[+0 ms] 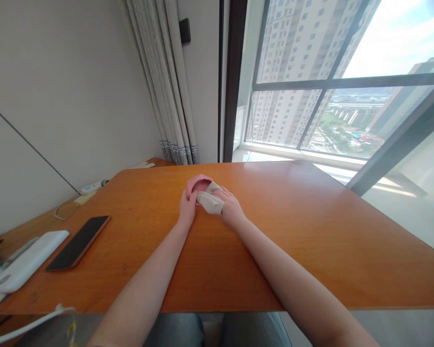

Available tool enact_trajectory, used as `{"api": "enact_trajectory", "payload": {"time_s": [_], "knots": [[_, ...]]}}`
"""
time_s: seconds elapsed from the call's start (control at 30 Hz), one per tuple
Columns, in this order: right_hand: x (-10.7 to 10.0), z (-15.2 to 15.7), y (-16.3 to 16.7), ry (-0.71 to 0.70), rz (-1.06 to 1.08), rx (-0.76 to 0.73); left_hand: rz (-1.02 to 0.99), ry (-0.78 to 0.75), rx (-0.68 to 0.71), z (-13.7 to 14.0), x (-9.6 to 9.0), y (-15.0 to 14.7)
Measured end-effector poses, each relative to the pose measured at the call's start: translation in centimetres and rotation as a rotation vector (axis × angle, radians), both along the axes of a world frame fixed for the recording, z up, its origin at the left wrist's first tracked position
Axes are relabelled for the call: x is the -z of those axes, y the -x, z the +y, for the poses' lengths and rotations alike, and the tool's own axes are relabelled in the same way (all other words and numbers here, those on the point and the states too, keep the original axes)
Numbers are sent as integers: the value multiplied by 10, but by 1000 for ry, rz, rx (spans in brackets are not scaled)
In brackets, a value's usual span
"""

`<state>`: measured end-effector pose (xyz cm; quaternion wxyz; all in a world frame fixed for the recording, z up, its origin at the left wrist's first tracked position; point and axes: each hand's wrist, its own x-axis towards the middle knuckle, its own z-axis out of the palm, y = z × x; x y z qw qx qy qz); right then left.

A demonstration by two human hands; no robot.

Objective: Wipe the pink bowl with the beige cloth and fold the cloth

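A small pink bowl [194, 181] is tipped on its side over the middle of the wooden table, its hollow turned toward me and to the right. My left hand [188, 206] is closed around its left edge. In my right hand [231, 207] is a crumpled whitish cloth or wipe [210, 202], pinched by the fingers. Part of the cloth reaches the bowl's opening and another part hangs below it. The fingertips of my right hand are partly covered by the cloth.
On the left of the table [275, 270] lie a black-screened phone [78, 243] and a white power bank [32, 260]. A white cable [32, 323] runs along the front left edge. A power strip [93, 187] sits by the wall. Behind stand a curtain [166, 82] and a large window.
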<state>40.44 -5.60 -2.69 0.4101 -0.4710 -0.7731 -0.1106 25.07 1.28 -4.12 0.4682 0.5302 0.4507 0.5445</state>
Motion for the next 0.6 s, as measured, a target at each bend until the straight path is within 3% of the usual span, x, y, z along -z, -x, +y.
{"api": "enact_trajectory", "payload": {"time_s": [0.1, 0.23, 0.33, 0.43, 0.53, 0.6], "knots": [[-2, -4, -11, -42, 208, 137, -105, 141, 2, 5, 1, 3], [-2, -4, -21, 25, 279, 255, -243, 260, 12, 6, -2, 4], [0, -2, -14, 93, 407, 206, -341, 328, 62, 2, -8, 2], [2, -4, 3, 74, 527, 105, -433, 397, 185, -6, -13, -3], [3, -10, 18, 106, 394, 47, -413, 401, 283, -14, -14, -9], [3, -14, 23, 153, 241, 55, -376, 327, 308, -18, -14, -12]]}}
